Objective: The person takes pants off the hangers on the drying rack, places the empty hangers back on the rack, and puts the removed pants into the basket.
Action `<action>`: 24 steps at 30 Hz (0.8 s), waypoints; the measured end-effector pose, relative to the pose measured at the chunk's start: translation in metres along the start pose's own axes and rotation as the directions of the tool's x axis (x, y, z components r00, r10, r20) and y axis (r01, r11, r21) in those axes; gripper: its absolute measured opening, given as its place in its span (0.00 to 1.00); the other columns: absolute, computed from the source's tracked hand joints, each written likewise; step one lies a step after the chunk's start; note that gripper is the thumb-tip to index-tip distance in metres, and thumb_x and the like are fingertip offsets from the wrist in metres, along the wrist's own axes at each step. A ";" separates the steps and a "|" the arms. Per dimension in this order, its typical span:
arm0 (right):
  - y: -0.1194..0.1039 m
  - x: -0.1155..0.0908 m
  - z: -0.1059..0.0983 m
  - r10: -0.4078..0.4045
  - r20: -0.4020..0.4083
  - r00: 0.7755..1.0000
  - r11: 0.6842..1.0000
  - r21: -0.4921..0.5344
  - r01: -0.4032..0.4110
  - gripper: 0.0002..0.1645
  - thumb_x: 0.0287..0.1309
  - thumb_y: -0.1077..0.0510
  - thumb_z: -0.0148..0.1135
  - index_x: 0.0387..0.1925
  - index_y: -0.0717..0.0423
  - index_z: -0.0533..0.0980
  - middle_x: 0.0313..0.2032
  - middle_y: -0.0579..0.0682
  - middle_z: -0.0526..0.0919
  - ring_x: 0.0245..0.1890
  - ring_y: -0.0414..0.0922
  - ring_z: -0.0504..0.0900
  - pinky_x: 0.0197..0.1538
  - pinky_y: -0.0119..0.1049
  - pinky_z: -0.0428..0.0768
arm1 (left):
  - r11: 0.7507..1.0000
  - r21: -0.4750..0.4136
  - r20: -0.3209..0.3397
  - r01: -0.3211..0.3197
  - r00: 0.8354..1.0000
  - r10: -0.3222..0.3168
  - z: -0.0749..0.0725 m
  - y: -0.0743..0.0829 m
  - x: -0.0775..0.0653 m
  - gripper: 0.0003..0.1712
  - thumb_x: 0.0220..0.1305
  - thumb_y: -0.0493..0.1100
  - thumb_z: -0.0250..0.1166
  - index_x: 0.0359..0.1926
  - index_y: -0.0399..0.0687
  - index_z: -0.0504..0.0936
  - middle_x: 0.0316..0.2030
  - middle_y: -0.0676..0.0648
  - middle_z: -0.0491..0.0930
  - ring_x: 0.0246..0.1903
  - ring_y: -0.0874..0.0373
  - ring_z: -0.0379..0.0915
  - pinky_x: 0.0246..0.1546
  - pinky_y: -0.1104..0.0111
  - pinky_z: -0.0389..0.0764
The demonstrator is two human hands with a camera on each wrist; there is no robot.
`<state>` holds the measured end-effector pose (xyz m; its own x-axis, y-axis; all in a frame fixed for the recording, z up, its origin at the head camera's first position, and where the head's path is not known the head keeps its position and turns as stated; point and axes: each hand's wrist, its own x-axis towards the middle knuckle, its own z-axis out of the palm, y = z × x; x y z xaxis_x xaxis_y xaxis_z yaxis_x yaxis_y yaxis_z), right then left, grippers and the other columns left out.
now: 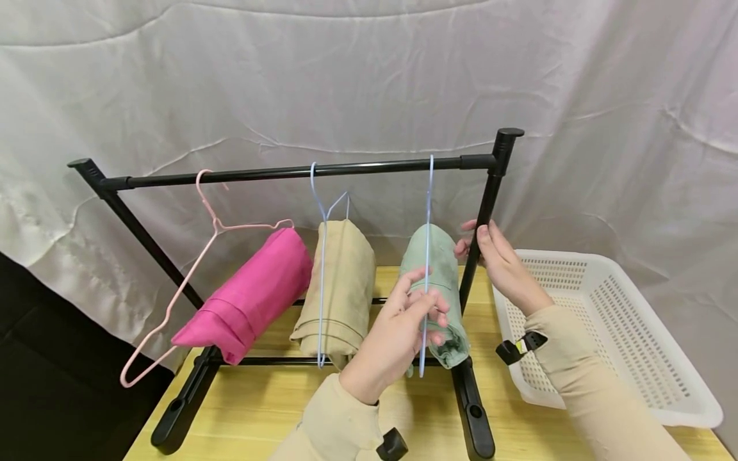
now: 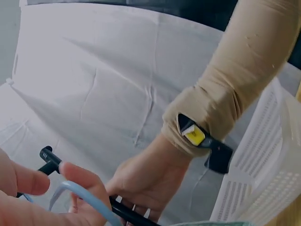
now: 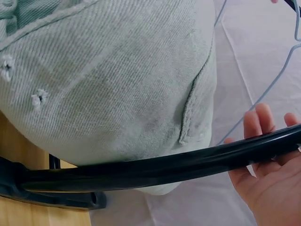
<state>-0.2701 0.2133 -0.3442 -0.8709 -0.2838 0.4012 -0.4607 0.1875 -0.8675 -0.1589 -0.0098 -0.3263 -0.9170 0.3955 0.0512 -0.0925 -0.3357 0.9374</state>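
Three rolled garments hang on a black rack [image 1: 369, 169]: a pink one [image 1: 259, 288] at the left on a pink hanger [image 1: 196, 269], a beige one [image 1: 343, 282] in the middle on a light blue hanger [image 1: 321, 282], and a green denim one [image 1: 442, 256] at the right on another light blue hanger [image 1: 429, 198]. At that right hanger is my left hand [image 1: 398, 326], fingers loosely bent and spread, with the hanger crossing in front of them. My right hand [image 1: 504, 266] grips the rack's right upright post [image 3: 197, 162], thumb in front and fingers behind it.
Beside the rack on the right, a white perforated basket [image 1: 605, 259] stands on the wooden table [image 1: 259, 410]. The rack's black feet [image 1: 181, 410] reach toward the front edge. A pale cloth [image 1: 369, 83] hangs behind, and something black [image 1: 57, 371] lies at the left.
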 end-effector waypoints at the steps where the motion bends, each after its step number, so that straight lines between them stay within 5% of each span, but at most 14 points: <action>1: 0.001 0.001 0.001 -0.004 -0.003 1.000 1.000 0.013 0.004 0.26 0.79 0.41 0.28 0.61 0.51 0.63 0.44 0.60 0.78 0.47 0.49 0.81 0.54 0.29 0.79 | 1.000 -0.019 0.006 0.008 1.000 -0.008 0.000 0.000 0.000 0.21 0.78 0.44 0.52 0.68 0.61 0.64 0.36 0.49 0.74 0.30 0.61 0.71 0.27 0.72 0.75; 11: 0.011 0.002 0.010 -0.031 -0.037 0.999 0.997 0.070 0.034 0.24 0.79 0.41 0.29 0.51 0.53 0.65 0.37 0.55 0.75 0.38 0.43 0.78 0.47 0.33 0.81 | 1.000 -0.019 0.015 0.015 1.000 -0.015 0.000 0.001 -0.001 0.12 0.81 0.45 0.47 0.56 0.46 0.70 0.25 0.50 0.67 0.20 0.60 0.64 0.22 0.73 0.68; 24: 0.010 0.005 0.010 -0.057 -0.077 0.995 0.998 0.030 0.059 0.25 0.79 0.42 0.28 0.50 0.58 0.63 0.33 0.54 0.73 0.35 0.49 0.76 0.43 0.35 0.80 | 0.999 -0.040 -0.061 -0.024 0.998 0.021 0.002 0.005 0.001 0.12 0.82 0.48 0.40 0.44 0.47 0.66 0.18 0.54 0.47 0.12 0.64 0.40 0.11 0.74 0.42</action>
<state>-0.2772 0.2048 -0.3540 -0.8539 -0.2203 0.4715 -0.5063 0.1422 -0.8505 -0.1593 -0.0091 -0.3207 -0.9406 0.3357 0.0503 -0.0861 -0.3792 0.9213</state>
